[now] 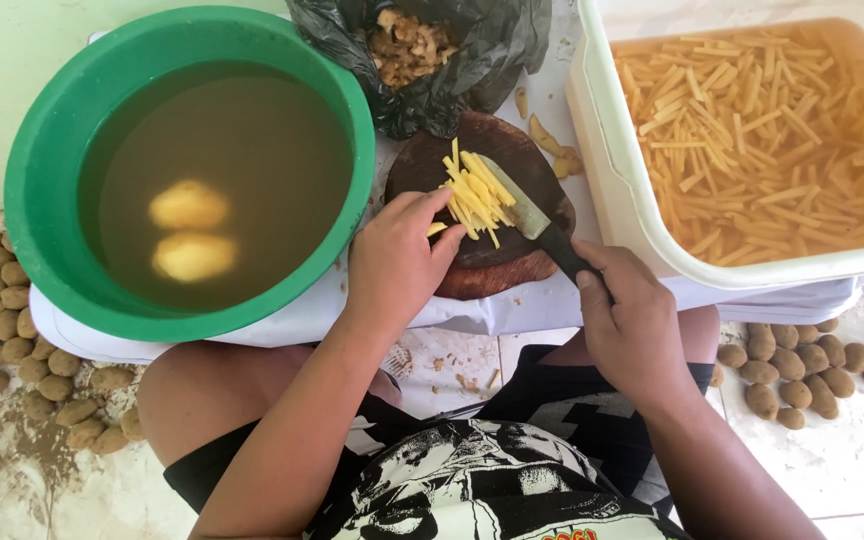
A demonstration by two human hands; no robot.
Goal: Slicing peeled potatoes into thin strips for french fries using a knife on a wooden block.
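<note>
Dark wood, round and worn, the cutting board (432,165) sits in the middle of the bench (512,305) and serves as the landmark for everything else. On top of it lies a loose heap of yellow potato sticks (477,192). The left hand (392,262) rests at the board's near-left edge, fingers curled and pressed against the sticks, likely to keep the heap bunched so it does not scatter under the blade. The right hand (632,320), just off the board's near-right edge, is closed around the black handle of a knife (532,215), whose blade lies angled across the sticks from the right.

Left of the board stands a green basin (42,150) of cloudy water with two peeled potatoes (190,230) sunk in it, probably kept wet against browning. Right of the board, a white tub (612,170) holds many cut sticks under water, close enough for an easy transfer. Beyond the board, a black bag (492,50) holds peelings. Unpeeled potatoes (802,365) lie on the floor on both sides, below the board's level.
</note>
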